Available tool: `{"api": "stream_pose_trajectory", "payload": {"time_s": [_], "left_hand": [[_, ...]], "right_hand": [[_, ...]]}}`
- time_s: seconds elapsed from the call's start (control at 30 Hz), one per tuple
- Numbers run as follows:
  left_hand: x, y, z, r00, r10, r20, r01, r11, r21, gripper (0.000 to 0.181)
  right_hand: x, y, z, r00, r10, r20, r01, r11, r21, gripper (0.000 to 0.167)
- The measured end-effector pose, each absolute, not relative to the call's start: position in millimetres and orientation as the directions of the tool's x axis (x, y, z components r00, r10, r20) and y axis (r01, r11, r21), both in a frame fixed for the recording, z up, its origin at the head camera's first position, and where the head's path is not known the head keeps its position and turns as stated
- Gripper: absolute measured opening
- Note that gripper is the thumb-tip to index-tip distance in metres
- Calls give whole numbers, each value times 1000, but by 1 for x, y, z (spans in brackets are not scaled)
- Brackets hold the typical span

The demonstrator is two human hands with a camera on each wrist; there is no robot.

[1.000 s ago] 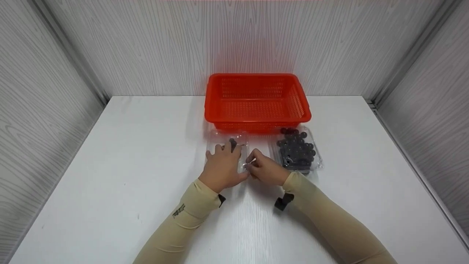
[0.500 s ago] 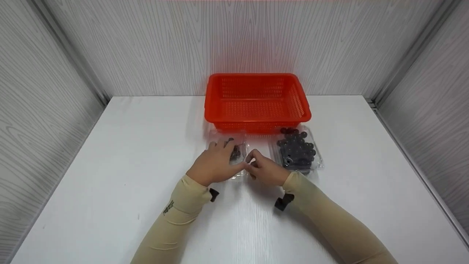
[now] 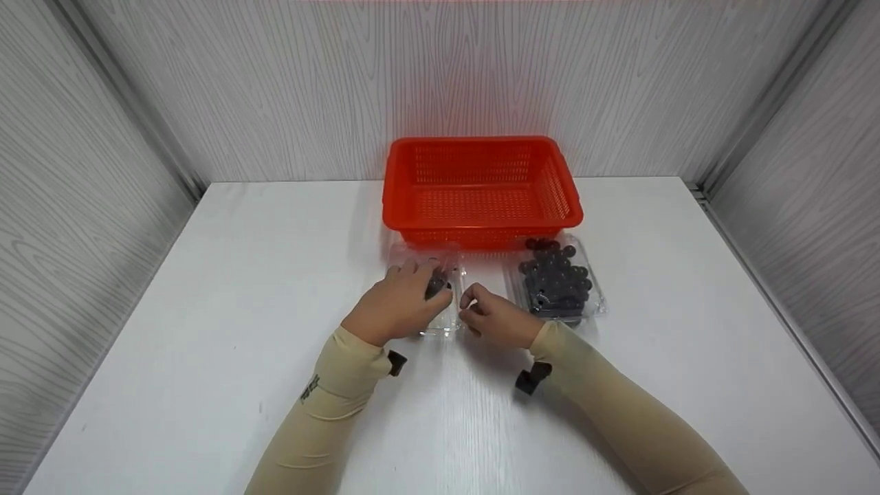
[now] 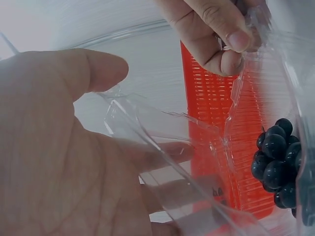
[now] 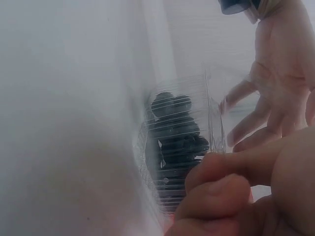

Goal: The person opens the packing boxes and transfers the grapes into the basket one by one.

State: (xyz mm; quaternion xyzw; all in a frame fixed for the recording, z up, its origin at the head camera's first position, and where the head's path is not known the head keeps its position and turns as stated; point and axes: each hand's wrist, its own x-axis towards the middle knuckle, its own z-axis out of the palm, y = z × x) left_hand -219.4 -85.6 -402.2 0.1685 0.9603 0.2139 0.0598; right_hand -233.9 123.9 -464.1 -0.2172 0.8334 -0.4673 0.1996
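Pinching the rim of a clear, ribbed plastic box [image 3: 443,331] of dark, round grapes [image 4: 278,169] with my right hand [image 3: 500,320], I spread the fingers of my left hand [image 3: 394,306] behind its raised, see-through flap [image 4: 147,130]. Gentle pressure should, I judge, stop the flap springing. The box and a second clear grape box [image 3: 597,292] rest on the white tabletop [image 3: 206,344], before a red, rectangular perforated basket [image 3: 481,226] and white wood-grain walls [image 3: 295,89].
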Motion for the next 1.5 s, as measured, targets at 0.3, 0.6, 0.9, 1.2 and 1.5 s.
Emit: {"api": "stream_pose_trajectory", "payload": {"time_s": [0.3, 0.6, 0.9, 1.2, 1.5], "left_hand": [[-220, -93, -398, -926, 375, -37, 311, 818, 484, 60], [-216, -86, -402, -910, 411, -53, 353, 836, 420, 85], [-214, -76, -407, -917, 399, -19, 370, 866, 336, 82], [-216, -71, -410, -934, 358, 12, 342, 881, 328, 78], [-216, -68, -411, -934, 356, 45, 351, 879, 323, 71]], "right_hand": [[-233, 125, -462, -823, -552, -138, -208, 518, -830, 6], [-234, 127, -461, -834, -532, -144, -195, 530, -825, 9], [-234, 128, -461, -833, -544, -102, -236, 516, -823, 9], [-236, 129, -461, -841, -538, -51, -296, 538, -789, 6], [-239, 130, -460, -869, -495, 1, -313, 547, -776, 8]]}}
